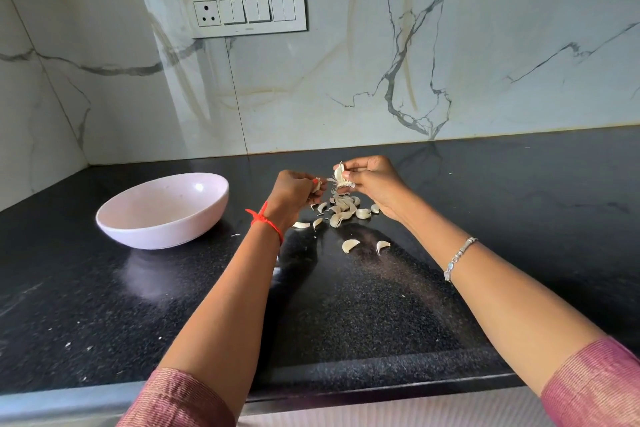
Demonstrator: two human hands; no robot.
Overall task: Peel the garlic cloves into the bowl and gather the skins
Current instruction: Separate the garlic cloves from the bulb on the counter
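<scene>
Head view takes in a black speckled table [381, 305], with a pale pink bowl [166, 236] standing to the left of the garlic. Above a pile of cloves [343, 210], the right hand [370, 180] pinches a partly broken garlic head [341, 177] trailing papery skin. Beside it the left hand [294, 189], fingers curled, grips one clove [316, 185]. Two loose cloves [350, 245] lie nearer the table's front edge.

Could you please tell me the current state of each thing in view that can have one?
bowl: upright on the counter, looks empty.
left hand: pinches a clove.
right hand: grips a garlic cluster with loose skin.
clove pile: loose on the counter, apparently unpeeled, outside the bowl.
socket: nothing plugged in.
</scene>
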